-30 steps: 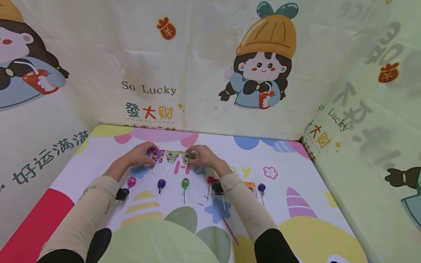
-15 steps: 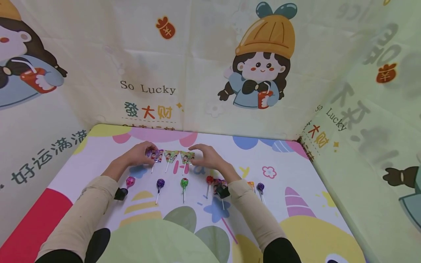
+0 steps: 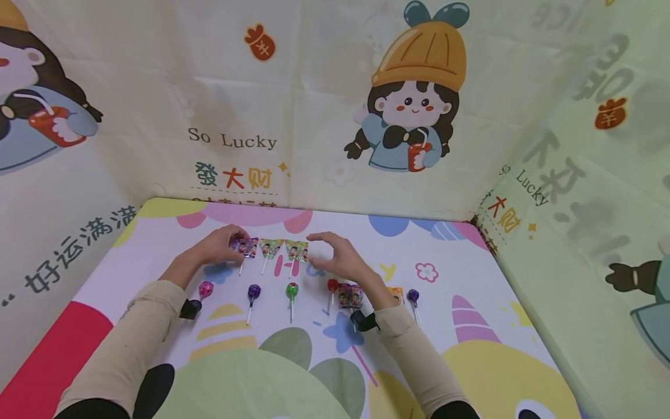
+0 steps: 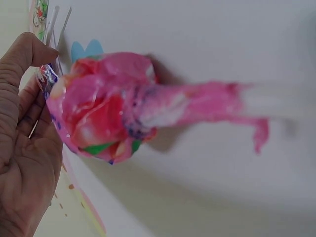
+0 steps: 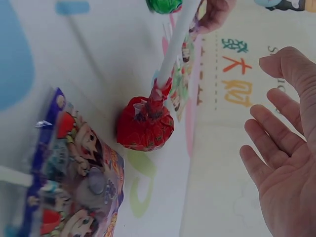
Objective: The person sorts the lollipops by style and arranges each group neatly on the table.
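Three flat lollipops in a row near the desk's far edge, one hand on, one hand off.

I see my left hand point(image 3: 220, 247) pinching the leftmost flat pop point(image 3: 247, 248), which lies on the desk point(image 3: 157, 244) touching the middle flat pop point(image 3: 271, 248); the right flat pop point(image 3: 296, 251) sits against that one. My right hand point(image 3: 340, 262) hovers just beside the row, fingers relaxed, grasping nothing. Nearer me lies a second row: pink pop point(image 4: 98, 118), purple pop point(image 3: 253, 291), green pop point(image 3: 291, 290), red pop point(image 5: 145, 123) and a bagged pop point(image 5: 74, 168). Risk, as I judge it: because the flat wrappers touch, a tug by the left hand could drag the neighbours askew, and either sleeve point(image 3: 413, 343) passing low could sweep the near row.
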Demonstrator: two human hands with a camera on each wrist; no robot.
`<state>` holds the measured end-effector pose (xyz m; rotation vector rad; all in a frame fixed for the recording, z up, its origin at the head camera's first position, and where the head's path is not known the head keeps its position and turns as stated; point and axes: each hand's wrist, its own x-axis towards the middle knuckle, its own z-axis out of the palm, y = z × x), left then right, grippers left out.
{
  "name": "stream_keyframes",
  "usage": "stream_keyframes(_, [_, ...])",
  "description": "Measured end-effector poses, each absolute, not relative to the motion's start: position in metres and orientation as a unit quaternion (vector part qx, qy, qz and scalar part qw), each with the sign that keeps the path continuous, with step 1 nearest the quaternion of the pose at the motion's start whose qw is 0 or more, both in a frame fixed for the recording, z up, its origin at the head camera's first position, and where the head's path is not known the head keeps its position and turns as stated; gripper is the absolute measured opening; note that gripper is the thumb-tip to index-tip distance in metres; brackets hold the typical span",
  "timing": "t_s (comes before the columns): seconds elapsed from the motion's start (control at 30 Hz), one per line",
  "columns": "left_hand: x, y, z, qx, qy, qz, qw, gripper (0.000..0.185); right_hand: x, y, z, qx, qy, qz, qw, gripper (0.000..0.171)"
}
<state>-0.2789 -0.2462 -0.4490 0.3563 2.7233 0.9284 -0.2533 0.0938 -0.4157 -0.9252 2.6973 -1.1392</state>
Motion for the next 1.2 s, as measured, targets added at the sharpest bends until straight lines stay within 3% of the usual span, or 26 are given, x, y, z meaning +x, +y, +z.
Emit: stream_keyframes(1.2, [-0.277, -0.244, -0.451, 0.111, 0.933, 0.317, 0.126, 0.058, -0.184, 0.148, -0.42, -0.354, 0.843, -0.406, 0.0, 0.052])
